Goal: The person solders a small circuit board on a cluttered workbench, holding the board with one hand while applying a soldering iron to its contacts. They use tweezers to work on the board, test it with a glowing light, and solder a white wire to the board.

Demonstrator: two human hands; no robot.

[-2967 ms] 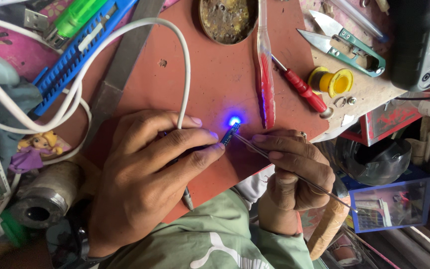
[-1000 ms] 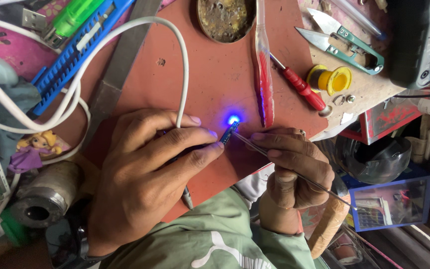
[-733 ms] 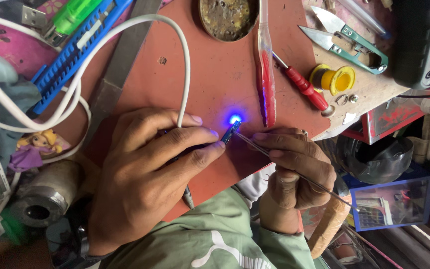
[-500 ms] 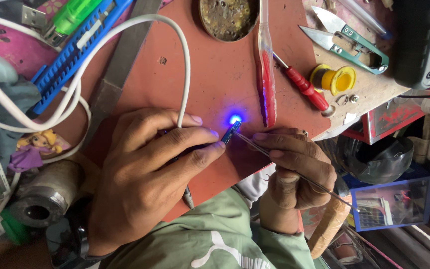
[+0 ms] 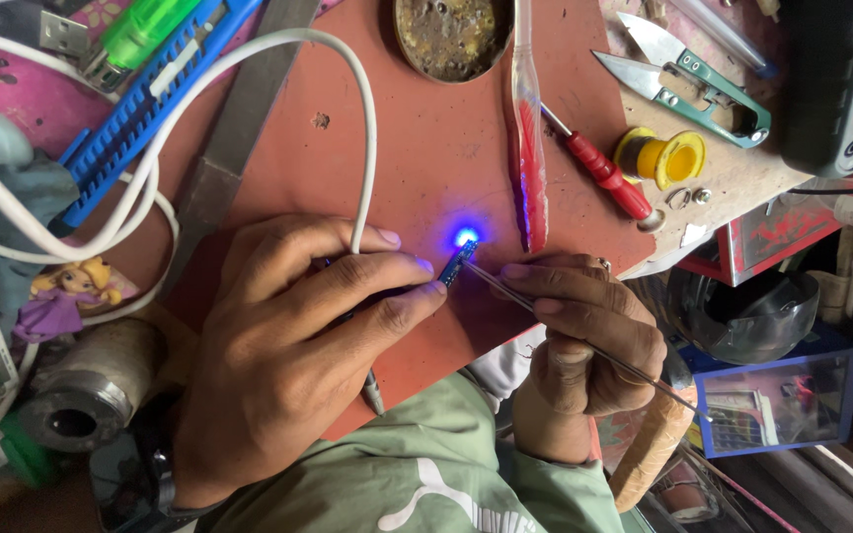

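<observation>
Left hand point(image 5: 288, 365) lies on the red-brown surface point(image 5: 417, 138), fingers point(image 5: 387, 281) closed on a small circuit board point(image 5: 457, 265) at their tips; a blue light point(image 5: 466, 237) glows just beyond it. Right hand point(image 5: 584, 331) has fingers pinched on a thin metal probe point(image 5: 505, 289), its tip touching the board. A white cable point(image 5: 362, 148) runs away from the left fingers. A red toothbrush point(image 5: 527, 148) lies just beyond the right fingers, a red screwdriver point(image 5: 599, 173) beside it.

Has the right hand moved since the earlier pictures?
No. The right hand stays just below the red toothbrush, its thin rod touching the lit board.
</observation>
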